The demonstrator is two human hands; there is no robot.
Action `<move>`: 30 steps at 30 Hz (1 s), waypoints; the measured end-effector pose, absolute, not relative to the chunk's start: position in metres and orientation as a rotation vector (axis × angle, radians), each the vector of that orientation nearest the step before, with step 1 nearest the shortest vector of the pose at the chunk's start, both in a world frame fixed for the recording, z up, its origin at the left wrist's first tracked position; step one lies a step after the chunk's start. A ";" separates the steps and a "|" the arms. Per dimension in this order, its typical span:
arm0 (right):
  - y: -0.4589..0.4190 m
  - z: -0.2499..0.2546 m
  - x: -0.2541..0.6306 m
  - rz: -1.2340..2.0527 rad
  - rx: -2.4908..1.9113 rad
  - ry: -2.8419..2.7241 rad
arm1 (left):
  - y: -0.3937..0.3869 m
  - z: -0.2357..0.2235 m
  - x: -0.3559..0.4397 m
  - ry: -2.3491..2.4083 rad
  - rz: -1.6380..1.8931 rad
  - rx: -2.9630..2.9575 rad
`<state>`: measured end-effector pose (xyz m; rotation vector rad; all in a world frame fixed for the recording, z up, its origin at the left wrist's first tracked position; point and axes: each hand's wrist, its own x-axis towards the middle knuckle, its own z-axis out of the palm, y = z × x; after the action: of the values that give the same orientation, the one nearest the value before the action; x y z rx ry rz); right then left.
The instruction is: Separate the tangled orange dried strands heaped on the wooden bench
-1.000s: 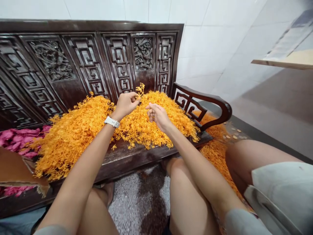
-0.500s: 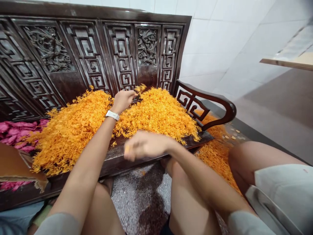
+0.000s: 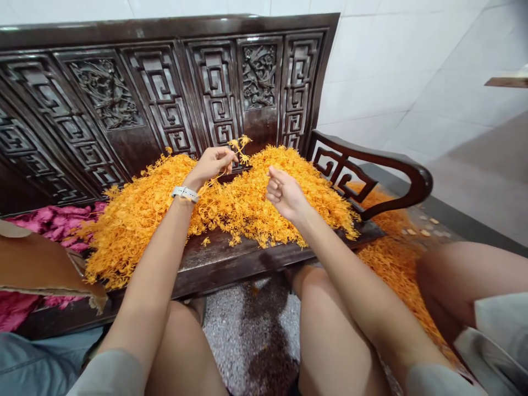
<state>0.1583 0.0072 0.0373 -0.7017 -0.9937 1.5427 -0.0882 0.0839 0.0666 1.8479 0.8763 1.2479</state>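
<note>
So, a small orange sprig was pinched between the thumb and fingers of the left hand, with its frilly tips fanned out past the fingertips. For handling that fiddly, a light pinch on the stalk was probably the way to go, since the thin branches looked easy to crush or snag. Tips were best left free and in plain sight, well up off the pile so nothing got tangled.

The right hand was loosely curled, thumb near the index finger; whether anything tiny was held in there couldn't be told.

As for placement, the sprig was set just beyond the left fingertips, up and to the left of the right hand, and apart from it. Orange stuff was heaped on the bench in a left heap and a right heap, the latter seen behind the right hand.
</note>
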 end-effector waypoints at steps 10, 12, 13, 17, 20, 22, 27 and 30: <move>0.043 0.008 0.172 1.496 -1.103 -0.632 | 0.059 0.096 -0.074 0.855 0.840 1.947; 0.042 0.009 0.175 1.459 -1.038 -0.806 | 0.057 0.097 -0.071 0.858 0.826 1.957; 0.039 0.011 0.175 1.451 -0.974 -0.887 | 0.057 0.097 -0.070 0.854 0.824 1.972; 0.021 0.022 0.168 1.492 -0.796 -1.127 | 0.057 0.094 -0.061 0.896 0.906 1.957; 0.011 0.025 0.158 1.441 -0.812 -1.253 | 0.059 0.091 -0.055 0.912 0.907 1.939; 0.003 0.028 0.154 1.416 -0.766 -1.351 | 0.064 0.087 -0.054 0.856 0.902 2.047; -0.050 0.054 0.135 1.906 -0.114 -1.989 | 0.089 0.068 -0.079 1.050 1.320 2.220; -0.080 0.070 0.122 2.484 0.637 -2.527 | 0.097 0.057 -0.106 1.278 1.467 2.017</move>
<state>0.1223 -0.0801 0.0704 0.6367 -2.5270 2.4843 -0.1062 0.0971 0.0568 2.0174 1.2784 1.4667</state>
